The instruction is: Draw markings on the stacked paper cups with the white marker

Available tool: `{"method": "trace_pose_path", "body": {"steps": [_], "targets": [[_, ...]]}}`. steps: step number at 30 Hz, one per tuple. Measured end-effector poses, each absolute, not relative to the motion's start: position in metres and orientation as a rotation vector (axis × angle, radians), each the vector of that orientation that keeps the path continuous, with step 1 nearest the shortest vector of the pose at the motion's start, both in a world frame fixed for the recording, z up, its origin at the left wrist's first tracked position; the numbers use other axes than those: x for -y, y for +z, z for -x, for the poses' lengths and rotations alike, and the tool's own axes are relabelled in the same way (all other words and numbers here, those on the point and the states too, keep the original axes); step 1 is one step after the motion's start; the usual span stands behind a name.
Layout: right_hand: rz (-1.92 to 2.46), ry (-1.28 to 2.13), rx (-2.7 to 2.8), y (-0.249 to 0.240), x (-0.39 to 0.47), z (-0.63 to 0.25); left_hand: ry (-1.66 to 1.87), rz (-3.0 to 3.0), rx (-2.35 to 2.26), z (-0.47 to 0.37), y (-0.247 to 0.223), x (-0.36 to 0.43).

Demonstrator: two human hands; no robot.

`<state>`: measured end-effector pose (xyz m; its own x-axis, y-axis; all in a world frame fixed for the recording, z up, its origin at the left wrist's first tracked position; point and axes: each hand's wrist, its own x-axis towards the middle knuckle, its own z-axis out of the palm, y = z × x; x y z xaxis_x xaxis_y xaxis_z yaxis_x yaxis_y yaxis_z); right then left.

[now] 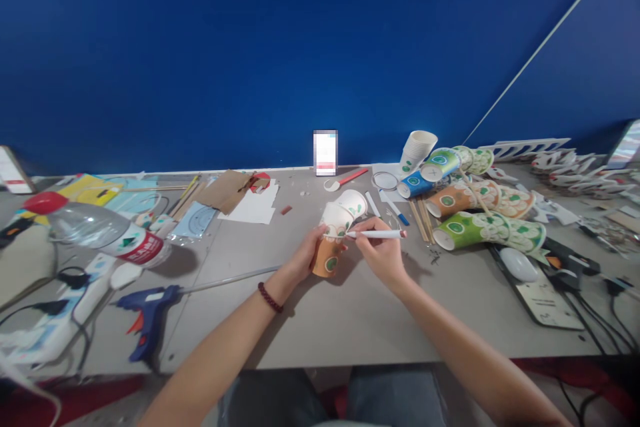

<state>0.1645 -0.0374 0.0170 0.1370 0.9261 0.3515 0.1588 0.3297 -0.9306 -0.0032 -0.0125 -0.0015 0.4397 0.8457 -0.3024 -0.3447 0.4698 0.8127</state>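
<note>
A paper cup piece (329,257), orange at its lower end and joined to white cups (349,205) above, is tilted over the middle of the table. My left hand (306,255) grips its left side, a dark red bead bracelet on the wrist. In my right hand (381,255) is a white marker (383,234) with a red end, pointing left. Its tip is at the cup's right side; whether it touches the surface cannot be made out.
Joined cups in green (457,230), orange and blue lie at the right, near a stack of white cups (417,147). A blue glue gun (150,310), bottle (110,230) and power strip (75,313) are at the left. A phone (325,153) stands at the back.
</note>
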Motion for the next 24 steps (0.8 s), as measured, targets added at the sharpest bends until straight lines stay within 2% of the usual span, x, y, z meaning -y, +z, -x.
{"method": "trace_pose_path", "body": {"steps": [24], "targets": [[1.149, 0.751, 1.237, 0.0157, 0.0365, -0.1652, 0.904, -0.607, -0.739, -0.0020, -0.0013, 0.0139]]}}
